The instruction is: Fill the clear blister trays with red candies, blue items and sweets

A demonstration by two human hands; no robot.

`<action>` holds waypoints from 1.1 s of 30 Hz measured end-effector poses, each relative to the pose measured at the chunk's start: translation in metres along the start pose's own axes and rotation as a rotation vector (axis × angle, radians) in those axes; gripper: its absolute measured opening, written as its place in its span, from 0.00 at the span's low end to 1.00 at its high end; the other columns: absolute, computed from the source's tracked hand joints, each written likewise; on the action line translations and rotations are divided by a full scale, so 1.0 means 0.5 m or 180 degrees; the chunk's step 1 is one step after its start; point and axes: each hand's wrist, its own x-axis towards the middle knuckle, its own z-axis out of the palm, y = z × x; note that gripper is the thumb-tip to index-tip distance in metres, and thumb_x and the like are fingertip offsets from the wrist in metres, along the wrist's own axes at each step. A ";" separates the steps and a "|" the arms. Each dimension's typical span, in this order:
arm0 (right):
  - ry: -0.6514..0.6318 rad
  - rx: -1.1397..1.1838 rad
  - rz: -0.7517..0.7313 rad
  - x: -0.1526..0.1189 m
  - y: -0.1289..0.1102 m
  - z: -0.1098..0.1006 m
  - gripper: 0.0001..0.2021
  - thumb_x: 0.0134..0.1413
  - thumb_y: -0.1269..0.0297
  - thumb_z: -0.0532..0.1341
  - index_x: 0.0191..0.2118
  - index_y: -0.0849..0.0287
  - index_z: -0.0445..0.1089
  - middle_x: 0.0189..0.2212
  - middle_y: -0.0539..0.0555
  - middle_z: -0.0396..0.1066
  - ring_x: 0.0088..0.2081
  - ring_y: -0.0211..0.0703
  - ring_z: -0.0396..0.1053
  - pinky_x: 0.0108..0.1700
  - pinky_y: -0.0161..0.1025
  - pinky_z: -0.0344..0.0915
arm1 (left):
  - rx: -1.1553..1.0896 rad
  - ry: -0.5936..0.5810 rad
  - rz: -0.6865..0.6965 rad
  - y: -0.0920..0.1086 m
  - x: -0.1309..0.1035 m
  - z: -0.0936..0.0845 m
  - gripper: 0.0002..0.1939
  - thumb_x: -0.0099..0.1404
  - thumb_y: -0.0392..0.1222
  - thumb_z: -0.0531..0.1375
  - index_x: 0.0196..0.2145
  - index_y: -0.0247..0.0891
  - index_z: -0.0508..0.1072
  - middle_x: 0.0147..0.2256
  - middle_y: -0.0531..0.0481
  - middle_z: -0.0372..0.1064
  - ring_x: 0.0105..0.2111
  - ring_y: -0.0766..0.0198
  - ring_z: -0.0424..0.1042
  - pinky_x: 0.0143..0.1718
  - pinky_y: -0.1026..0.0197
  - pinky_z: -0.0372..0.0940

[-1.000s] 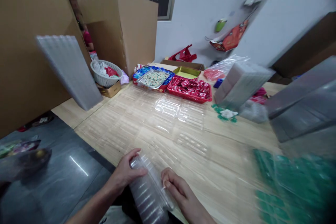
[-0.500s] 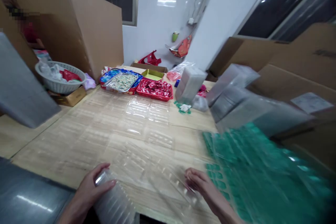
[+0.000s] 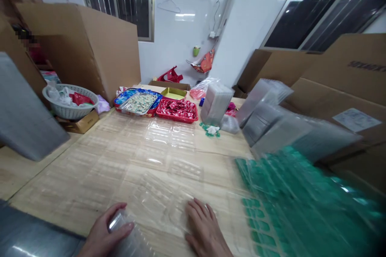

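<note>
At the near edge of the table, my left hand (image 3: 107, 231) is closed around a stack of clear plastic trays (image 3: 132, 235), with thumb and fingers on its upper end. My right hand (image 3: 205, 225) lies palm down with its fingers stretched out, touching a clear tray (image 3: 177, 209) on the wood. Just beyond it is another clear ribbed tray (image 3: 155, 186), turned at an angle. More clear trays (image 3: 183, 168) lie in rows across the table, hard to tell apart from the wood.
Green-filled trays (image 3: 289, 204) are piled at the right, with stacks of clear trays (image 3: 223, 102) behind. At the back are a red basket of red packets (image 3: 177, 109) and a metal tray of small packets (image 3: 139, 103). Left stand a white basket (image 3: 70, 106) and a carton (image 3: 111, 48).
My right hand has moved left and come down flat on a clear tray, its fingers now stretched out. The left hand still grips the tray stack. The view has tilted up slightly.
</note>
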 end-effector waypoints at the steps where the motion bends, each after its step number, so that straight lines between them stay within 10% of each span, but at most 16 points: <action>1: 0.0016 -0.0028 -0.0068 0.013 0.001 -0.006 0.32 0.44 0.68 0.59 0.59 0.58 0.59 0.61 0.61 0.57 0.64 0.61 0.46 0.62 0.64 0.40 | 0.0009 0.0025 0.0017 -0.002 0.001 0.001 0.27 0.37 0.55 0.67 0.36 0.38 0.76 0.37 0.45 0.77 0.45 0.44 0.71 0.43 0.52 0.70; 14: 0.0234 -0.0156 -0.0630 0.132 0.018 -0.055 0.28 0.47 0.71 0.56 0.58 0.61 0.60 0.58 0.63 0.61 0.63 0.54 0.51 0.63 0.61 0.42 | -0.0089 0.0092 -0.0062 0.000 -0.012 0.006 0.28 0.38 0.55 0.67 0.36 0.35 0.75 0.37 0.43 0.76 0.44 0.44 0.71 0.44 0.52 0.67; 22: 0.0228 -0.0336 -0.0975 0.142 -0.085 -0.001 0.37 0.49 0.43 0.59 0.63 0.49 0.52 0.66 0.63 0.43 0.65 0.67 0.37 0.58 0.74 0.33 | -0.0330 0.0009 -0.0184 0.010 -0.025 0.007 0.28 0.40 0.53 0.67 0.38 0.35 0.75 0.38 0.43 0.75 0.43 0.46 0.70 0.46 0.53 0.64; 33: 0.1073 -0.0416 -0.0393 0.206 -0.158 0.064 0.22 0.56 0.62 0.54 0.57 0.58 0.61 0.61 0.66 0.54 0.63 0.66 0.46 0.56 0.73 0.38 | -0.0517 0.0509 -0.0557 -0.033 -0.086 -0.077 0.28 0.40 0.56 0.67 0.37 0.36 0.76 0.35 0.46 0.75 0.38 0.49 0.71 0.39 0.56 0.65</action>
